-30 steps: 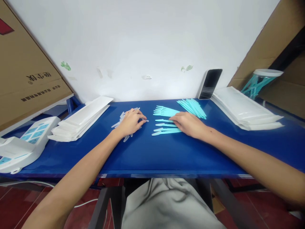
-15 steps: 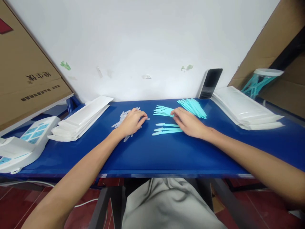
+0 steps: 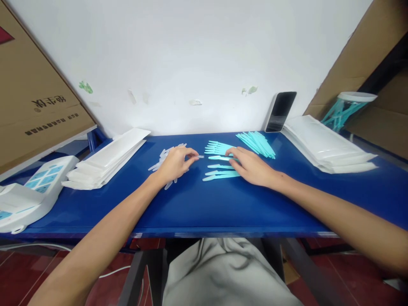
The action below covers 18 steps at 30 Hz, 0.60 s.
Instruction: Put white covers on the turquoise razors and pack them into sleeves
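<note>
The blue table (image 3: 191, 204) meets a white wall (image 3: 204, 51) on the far side, white packets (image 3: 105, 160) stacked left. Between my hands, my left hand (image 3: 174, 163) pinches a small clear piece (image 3: 200, 157), pointing toward the turquoise stick (image 3: 218, 158) my right hand (image 3: 251, 166) grips. Open tabletop gives both wrists room toward the near edge (image 3: 204, 232).

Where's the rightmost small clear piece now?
In the head view, the small clear piece is pinched by the left hand, just left of the turquoise sticks.
</note>
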Each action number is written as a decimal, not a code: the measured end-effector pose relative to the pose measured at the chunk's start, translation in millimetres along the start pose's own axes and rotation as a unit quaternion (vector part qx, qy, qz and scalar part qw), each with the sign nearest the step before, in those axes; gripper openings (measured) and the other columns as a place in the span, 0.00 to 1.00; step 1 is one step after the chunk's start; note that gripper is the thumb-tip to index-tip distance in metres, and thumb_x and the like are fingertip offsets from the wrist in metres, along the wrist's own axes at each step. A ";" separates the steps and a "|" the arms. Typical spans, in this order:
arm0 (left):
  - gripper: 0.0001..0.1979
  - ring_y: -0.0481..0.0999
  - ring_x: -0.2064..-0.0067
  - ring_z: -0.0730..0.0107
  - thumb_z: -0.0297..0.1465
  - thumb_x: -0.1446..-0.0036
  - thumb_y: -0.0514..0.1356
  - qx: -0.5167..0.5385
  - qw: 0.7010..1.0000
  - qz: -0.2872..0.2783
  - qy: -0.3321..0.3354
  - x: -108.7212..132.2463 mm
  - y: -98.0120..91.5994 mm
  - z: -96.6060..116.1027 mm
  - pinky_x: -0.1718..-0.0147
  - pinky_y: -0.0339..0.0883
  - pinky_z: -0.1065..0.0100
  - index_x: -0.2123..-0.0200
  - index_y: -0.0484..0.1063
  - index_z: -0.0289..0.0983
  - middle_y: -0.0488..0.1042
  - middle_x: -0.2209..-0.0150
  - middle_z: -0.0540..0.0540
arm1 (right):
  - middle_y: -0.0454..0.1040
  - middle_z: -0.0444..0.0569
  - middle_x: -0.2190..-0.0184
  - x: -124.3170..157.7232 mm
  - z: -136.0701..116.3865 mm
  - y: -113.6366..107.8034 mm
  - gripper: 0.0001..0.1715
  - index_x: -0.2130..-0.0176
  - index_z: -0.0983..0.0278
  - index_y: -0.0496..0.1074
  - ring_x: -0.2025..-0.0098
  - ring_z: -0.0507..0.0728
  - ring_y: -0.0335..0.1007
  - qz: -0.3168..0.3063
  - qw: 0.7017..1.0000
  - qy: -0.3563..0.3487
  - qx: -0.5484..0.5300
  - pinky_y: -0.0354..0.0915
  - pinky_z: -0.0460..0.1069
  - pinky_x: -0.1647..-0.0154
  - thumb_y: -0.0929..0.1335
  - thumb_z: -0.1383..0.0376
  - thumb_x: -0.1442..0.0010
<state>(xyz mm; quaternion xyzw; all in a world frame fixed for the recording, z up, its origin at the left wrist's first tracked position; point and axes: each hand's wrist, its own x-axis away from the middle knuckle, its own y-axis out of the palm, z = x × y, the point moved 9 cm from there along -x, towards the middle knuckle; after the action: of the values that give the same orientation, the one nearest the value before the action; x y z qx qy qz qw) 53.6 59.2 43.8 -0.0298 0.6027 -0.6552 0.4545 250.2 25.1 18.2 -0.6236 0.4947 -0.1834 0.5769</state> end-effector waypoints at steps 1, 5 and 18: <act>0.15 0.78 0.63 0.62 0.42 0.32 0.57 -0.005 1.000 0.000 0.004 -0.2 0.0 1.3 0.61 0.67 0.63 0.62 0.79 0.39 0.82 0.64 0.46 | 0.72 0.55 0.56 -0.1 -0.3 -0.2 0.18 0.46 0.63 0.68 0.60 0.62 0.71 0.001 1.000 -0.001 0.005 0.65 0.56 0.56 0.58 0.60 0.28; 0.17 0.76 0.64 0.64 0.45 0.32 0.58 -0.021 0.999 0.012 0.026 -0.3 -1.4 7.1 0.58 0.66 0.62 0.63 0.77 0.38 0.81 0.66 0.47 | 0.72 0.55 0.57 -0.6 -4.1 0.3 0.18 0.49 0.64 0.72 0.58 0.62 0.72 -0.004 1.000 -0.017 0.004 0.66 0.55 0.55 0.58 0.60 0.28; 0.10 0.75 0.64 0.67 0.37 0.33 0.61 0.003 0.992 0.055 0.114 3.9 -7.3 24.6 0.59 0.67 0.64 0.62 0.76 0.37 0.80 0.66 0.46 | 0.74 0.54 0.58 -0.4 -11.3 -6.4 0.20 0.50 0.63 0.75 0.57 0.61 0.73 0.014 0.999 -0.035 0.003 0.66 0.54 0.56 0.58 0.61 0.26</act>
<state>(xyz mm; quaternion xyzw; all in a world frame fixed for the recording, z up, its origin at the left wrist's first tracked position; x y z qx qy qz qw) 61.7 36.9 54.5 0.0795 0.6491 -0.6303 0.4184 243.6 18.4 27.1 -0.6212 0.4825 -0.1551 0.5977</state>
